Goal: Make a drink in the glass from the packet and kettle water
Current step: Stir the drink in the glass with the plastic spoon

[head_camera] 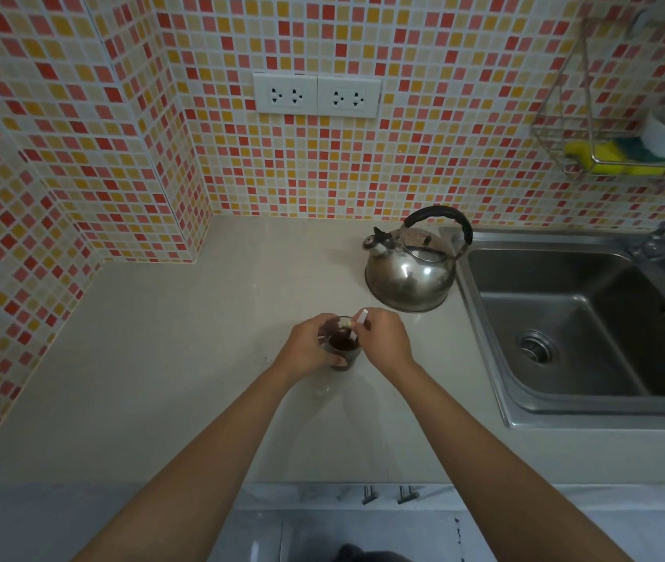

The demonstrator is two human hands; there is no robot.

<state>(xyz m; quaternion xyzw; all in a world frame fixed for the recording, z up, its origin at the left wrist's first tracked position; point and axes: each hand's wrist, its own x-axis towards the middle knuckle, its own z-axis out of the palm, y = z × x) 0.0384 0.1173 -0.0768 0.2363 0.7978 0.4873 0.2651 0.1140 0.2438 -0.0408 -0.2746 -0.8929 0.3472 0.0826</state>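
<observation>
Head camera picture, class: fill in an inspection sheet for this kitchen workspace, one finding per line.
Surface: pale countertop, with a faint mark beside the glass.
Job's things: glass holding dark drink; steel kettle standing behind it, lid on.
Packet: a small pale strip is pinched above the glass; cannot tell if it is the packet.
Clutter: nothing seen.
Hands: left hand grips the glass; right hand pinches the strip.
Cables: nothing seen; the two wall sockets have nothing plugged in.
Surroundings: mosaic tiled wall, steel sink, wire rack with a yellow sponge.
</observation>
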